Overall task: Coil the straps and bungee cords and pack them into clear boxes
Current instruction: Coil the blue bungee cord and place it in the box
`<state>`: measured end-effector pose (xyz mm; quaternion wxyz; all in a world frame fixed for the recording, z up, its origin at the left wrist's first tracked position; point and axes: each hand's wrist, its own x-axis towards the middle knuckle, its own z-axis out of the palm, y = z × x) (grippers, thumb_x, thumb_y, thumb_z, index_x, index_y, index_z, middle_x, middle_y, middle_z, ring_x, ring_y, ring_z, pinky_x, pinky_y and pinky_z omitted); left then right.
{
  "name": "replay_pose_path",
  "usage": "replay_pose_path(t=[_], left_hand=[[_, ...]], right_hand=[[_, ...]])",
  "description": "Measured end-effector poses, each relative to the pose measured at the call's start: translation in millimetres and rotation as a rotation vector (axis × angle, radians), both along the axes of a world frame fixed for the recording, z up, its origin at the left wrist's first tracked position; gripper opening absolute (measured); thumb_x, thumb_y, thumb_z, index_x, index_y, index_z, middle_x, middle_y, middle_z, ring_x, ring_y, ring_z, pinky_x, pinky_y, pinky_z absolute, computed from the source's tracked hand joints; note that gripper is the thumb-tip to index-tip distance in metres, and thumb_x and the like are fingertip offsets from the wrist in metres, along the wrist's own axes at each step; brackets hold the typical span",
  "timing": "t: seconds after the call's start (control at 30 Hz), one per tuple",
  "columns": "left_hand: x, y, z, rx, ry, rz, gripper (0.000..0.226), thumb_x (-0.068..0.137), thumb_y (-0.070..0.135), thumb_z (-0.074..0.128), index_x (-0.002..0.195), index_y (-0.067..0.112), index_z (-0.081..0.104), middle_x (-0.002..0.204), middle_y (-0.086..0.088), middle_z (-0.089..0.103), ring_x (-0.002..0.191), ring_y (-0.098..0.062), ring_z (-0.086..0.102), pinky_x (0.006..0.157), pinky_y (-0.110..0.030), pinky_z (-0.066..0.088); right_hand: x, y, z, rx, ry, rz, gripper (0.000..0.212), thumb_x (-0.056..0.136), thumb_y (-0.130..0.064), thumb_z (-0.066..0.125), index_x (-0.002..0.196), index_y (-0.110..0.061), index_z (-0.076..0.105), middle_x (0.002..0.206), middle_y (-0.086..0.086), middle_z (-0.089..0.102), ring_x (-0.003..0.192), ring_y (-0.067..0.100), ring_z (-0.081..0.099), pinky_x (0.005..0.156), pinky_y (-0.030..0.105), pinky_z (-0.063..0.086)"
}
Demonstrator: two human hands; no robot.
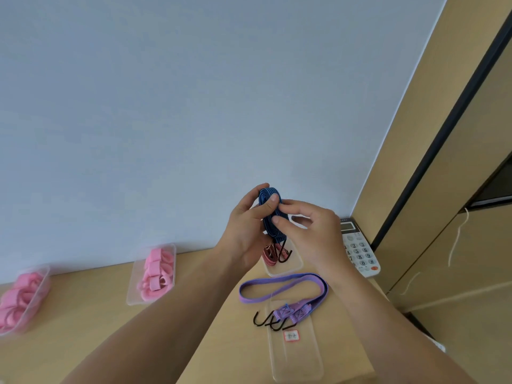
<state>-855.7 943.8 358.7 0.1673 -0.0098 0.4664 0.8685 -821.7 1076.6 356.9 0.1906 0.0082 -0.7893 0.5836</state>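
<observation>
You hold the blue bungee cord (268,217) up off the worktop (97,314), wound into a tight coil. Your left hand (243,231) grasps it with the thumb laid across the front and the fingers curled behind, which I judge keeps the springy turns from popping loose. Your right hand (313,231) pinches the coil's near edge between thumb and fingertips, probably to tuck in the last turn. Its black hooks (284,253) dangle below, right over the clear box (285,268) that already holds a red striped cord (270,254), so the drop looks short. The purple bungee cord (282,286) lies uncoiled nearer you, its hooks resting on a clear lid or tray (297,361). Pink straps (156,273) fill two more clear boxes to your left. The worktop is pale wood against a plain blue-grey wall (194,106). A desk phone (360,253) sits in the corner beside a tan cabinet (457,259).
</observation>
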Motion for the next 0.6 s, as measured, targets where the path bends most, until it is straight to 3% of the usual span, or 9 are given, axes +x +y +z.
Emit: replay_pose_path(t=[0.13, 0.23, 0.27, 0.33, 0.37, 0.47, 0.6], left_hand=[[4.4, -5.9, -6.0, 0.020, -0.064, 0.028, 0.037, 0.096, 0.011, 0.069, 0.132, 0.018, 0.062, 0.104, -0.010, 0.076, 0.103, -0.035, 0.074, 0.087, -0.051, 0.057], [7.1, -8.3, -7.7, 0.059, -0.104, 0.063, 0.031, 0.100, 0.009, 0.063, 0.131, 0.012, 0.059, 0.116, -0.016, 0.069, 0.107, -0.041, 0.073, 0.086, -0.058, 0.060], [7.6, -9.3, -7.7, 0.064, -0.115, 0.069, 0.027, 0.101, 0.008, 0.061, 0.128, 0.010, 0.058, 0.119, -0.018, 0.066, 0.105, -0.042, 0.073, 0.083, -0.058, 0.061], [7.0, -10.5, -10.0, 0.058, -0.136, 0.075, 0.018, 0.103, 0.008, 0.057, 0.121, 0.008, 0.057, 0.119, -0.021, 0.063, 0.096, -0.042, 0.075, 0.078, -0.055, 0.063], [6.6, -10.5, -12.2, 0.056, -0.147, 0.077, 0.015, 0.103, 0.009, 0.056, 0.118, 0.007, 0.057, 0.119, -0.022, 0.062, 0.092, -0.042, 0.075, 0.076, -0.053, 0.063], [4.2, -10.6, -19.8, 0.052, -0.191, 0.088, 0.015, 0.103, 0.010, 0.056, 0.116, 0.004, 0.056, 0.118, -0.025, 0.062, 0.086, -0.042, 0.075, 0.071, -0.048, 0.064], [-1.3, -14.2, -27.2, 0.063, -0.257, 0.052, 0.014, 0.105, 0.013, 0.052, 0.109, 0.000, 0.057, 0.116, -0.025, 0.063, 0.098, -0.043, 0.071, 0.080, -0.049, 0.060]], right_hand=[[8.7, 6.0, -3.5, -0.003, -0.078, 0.091, 0.036, 0.082, -0.006, 0.075, 0.112, -0.027, 0.074, 0.111, -0.016, 0.072, 0.107, 0.004, 0.066, 0.096, 0.034, 0.055], [15.8, 15.4, -18.9, 0.112, -0.240, 0.110, 0.050, 0.079, -0.013, 0.080, 0.121, -0.032, 0.062, 0.115, -0.019, 0.064, 0.111, -0.002, 0.059, 0.090, 0.018, 0.049], [18.4, 17.8, -25.4, 0.196, -0.343, 0.167, 0.055, 0.077, -0.017, 0.082, 0.124, -0.031, 0.058, 0.112, -0.019, 0.063, 0.106, -0.003, 0.060, 0.086, 0.016, 0.048], [20.7, 22.4, -40.2, 0.290, -0.507, 0.281, 0.051, 0.078, -0.021, 0.083, 0.123, -0.023, 0.060, 0.097, -0.011, 0.066, 0.085, 0.006, 0.068, 0.080, 0.028, 0.057], [21.7, 23.5, -45.4, 0.254, -0.545, 0.310, 0.041, 0.080, -0.015, 0.081, 0.117, -0.017, 0.064, 0.091, -0.003, 0.067, 0.075, 0.012, 0.069, 0.073, 0.035, 0.060], [24.0, 24.0, -51.8, 0.040, -0.535, 0.298, 0.017, 0.085, 0.003, 0.072, 0.100, -0.004, 0.068, 0.076, 0.013, 0.068, 0.065, 0.020, 0.068, 0.061, 0.037, 0.060], [20.4, 26.4, -51.1, -0.190, -0.528, 0.223, 0.025, 0.084, 0.009, 0.071, 0.104, -0.004, 0.065, 0.070, 0.014, 0.071, 0.061, 0.025, 0.066, 0.060, 0.034, 0.057]])
